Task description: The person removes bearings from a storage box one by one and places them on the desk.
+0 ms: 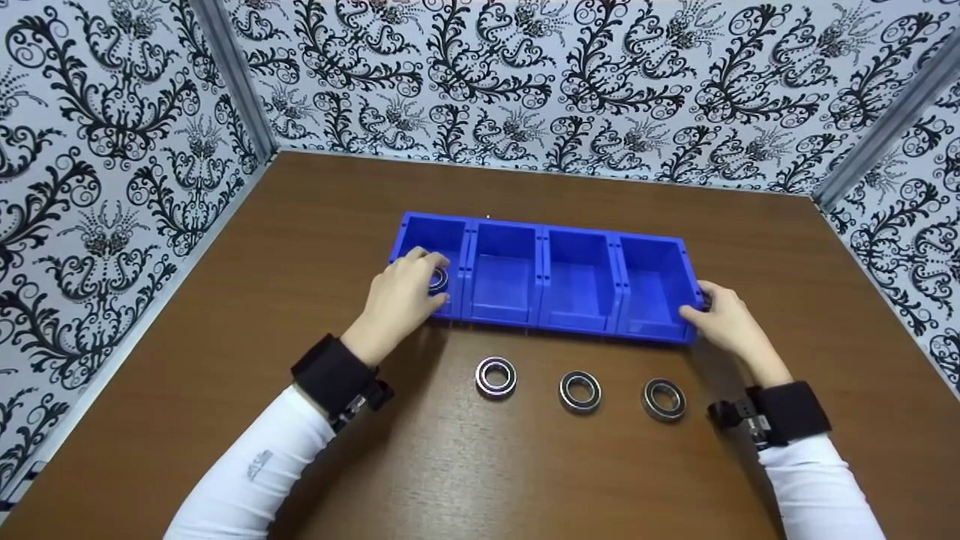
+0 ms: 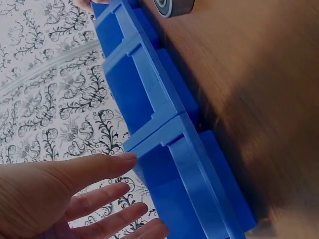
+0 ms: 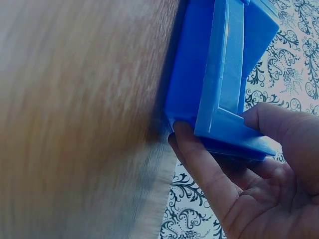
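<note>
The left hand [image 1: 401, 294] hangs over the front edge of the leftmost compartment of a blue plastic four-compartment bin tray [image 1: 504, 232], fingers relaxed and mostly straight in the left wrist view [image 2: 99, 199]. A round steel bearing ring with a dark seal [image 1: 439, 279] shows just past its fingertips, inside that compartment; whether the fingers touch the ring I cannot tell.

At three o'clock from it, across the tray, the right hand [image 1: 726, 319] grips the tray's right end. In the right wrist view its thumb [image 3: 199, 164] presses the front corner while the fingers [image 3: 284, 124] curl round the end wall of the blue tray [image 3: 224, 74].

The other three compartments sit between the two hands. At six o'clock from the tray, on the brown wood-grain table [image 1: 465, 465], three more steel bearing rings lie flat in a row, well apart from each other: one [image 1: 496, 376] below the second compartment, one [image 1: 580, 391] below the third, one [image 1: 664, 398] below the fourth. Black-and-white floral patterned walls [image 1: 525, 82] close in the table at nine, twelve and three o'clock.
</note>
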Motion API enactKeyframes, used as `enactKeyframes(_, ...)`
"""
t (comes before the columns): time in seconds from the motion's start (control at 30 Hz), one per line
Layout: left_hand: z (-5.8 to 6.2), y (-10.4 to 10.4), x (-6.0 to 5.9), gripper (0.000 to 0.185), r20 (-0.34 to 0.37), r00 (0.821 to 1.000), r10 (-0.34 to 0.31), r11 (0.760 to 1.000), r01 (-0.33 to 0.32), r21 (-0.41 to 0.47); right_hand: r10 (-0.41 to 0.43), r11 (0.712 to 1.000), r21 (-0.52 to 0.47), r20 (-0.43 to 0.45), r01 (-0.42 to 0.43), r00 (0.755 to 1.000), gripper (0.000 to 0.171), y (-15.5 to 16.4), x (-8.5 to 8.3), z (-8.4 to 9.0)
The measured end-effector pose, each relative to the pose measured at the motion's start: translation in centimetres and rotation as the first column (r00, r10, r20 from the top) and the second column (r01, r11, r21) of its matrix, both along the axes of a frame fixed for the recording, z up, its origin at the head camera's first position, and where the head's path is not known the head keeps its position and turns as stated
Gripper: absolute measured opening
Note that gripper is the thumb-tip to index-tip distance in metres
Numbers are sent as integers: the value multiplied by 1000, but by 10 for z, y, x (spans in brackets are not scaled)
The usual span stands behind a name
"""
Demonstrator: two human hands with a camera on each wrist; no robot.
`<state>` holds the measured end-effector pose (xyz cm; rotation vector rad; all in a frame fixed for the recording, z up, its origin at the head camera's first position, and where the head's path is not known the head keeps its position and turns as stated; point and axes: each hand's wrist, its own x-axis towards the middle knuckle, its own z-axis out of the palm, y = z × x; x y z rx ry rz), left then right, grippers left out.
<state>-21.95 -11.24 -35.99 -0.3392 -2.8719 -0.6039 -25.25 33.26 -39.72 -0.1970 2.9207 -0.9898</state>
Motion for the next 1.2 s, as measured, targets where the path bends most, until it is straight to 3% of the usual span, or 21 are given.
enactKeyframes(0.33, -5, 3, -18, 40, -2, 1000, 28, 999, -28, -26, -1, 1000, 20, 2, 1, 1000, 58, -1, -1, 0)
enactKeyframes(0.67, -4, 7, -33, 42, 35, 999, 27, 997, -24, -73, 4, 999, -33, 17, -4, 1000, 55, -1, 0, 0)
enactKeyframes(1.2, -16, 10, -53, 40, 94, 993, 70, 989, -57, -138, -4, 1000, -24, 12, 4, 1000, 56, 0, 0, -1)
